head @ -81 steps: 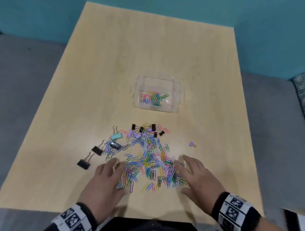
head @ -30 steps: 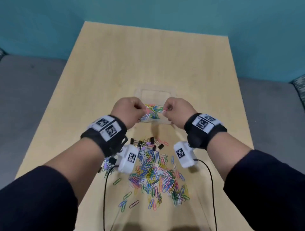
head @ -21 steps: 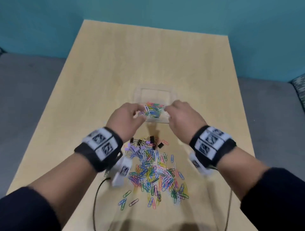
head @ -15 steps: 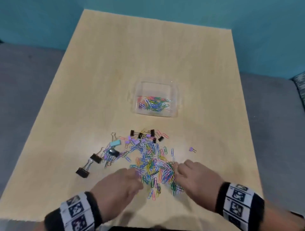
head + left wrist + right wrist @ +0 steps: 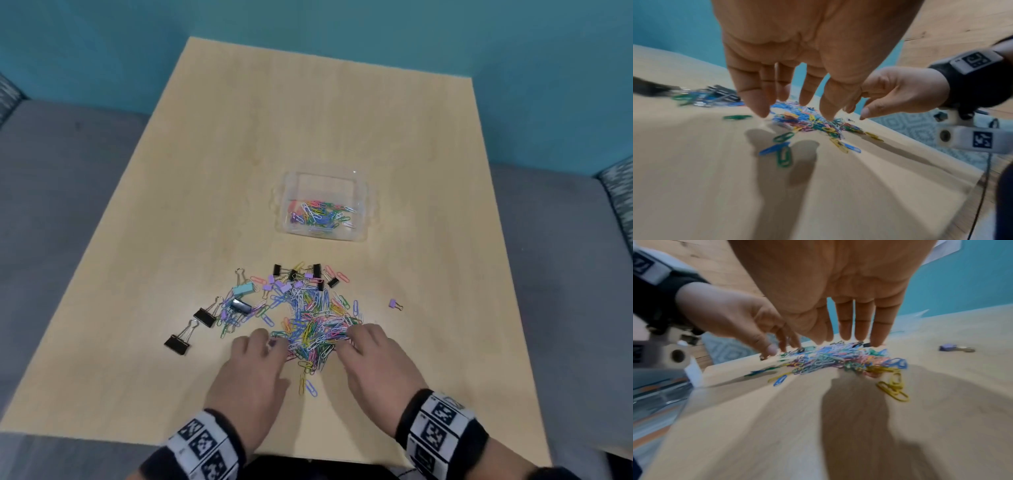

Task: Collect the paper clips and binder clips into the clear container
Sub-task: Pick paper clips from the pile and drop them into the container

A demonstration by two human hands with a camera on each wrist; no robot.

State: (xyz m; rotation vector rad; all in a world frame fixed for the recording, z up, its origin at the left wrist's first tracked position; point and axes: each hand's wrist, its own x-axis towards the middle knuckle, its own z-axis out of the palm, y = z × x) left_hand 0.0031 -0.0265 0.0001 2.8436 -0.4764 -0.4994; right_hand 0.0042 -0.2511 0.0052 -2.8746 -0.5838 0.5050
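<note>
Left hand [image 5: 251, 371] and right hand [image 5: 373, 363], fingers straight, flank the multicoloured paper clips [image 5: 317, 330] heap.

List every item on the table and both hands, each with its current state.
Clear container: open, upright, partly filled with paper clips.
Paper clip pile: loose on the table, between the hands.
Black binder clips: loose, left of the pile.
Small purple binder clip: alone, right of the pile.
Left hand: fingers extended, at the pile's left edge.
Right hand: fingers extended, at its right edge.
</note>
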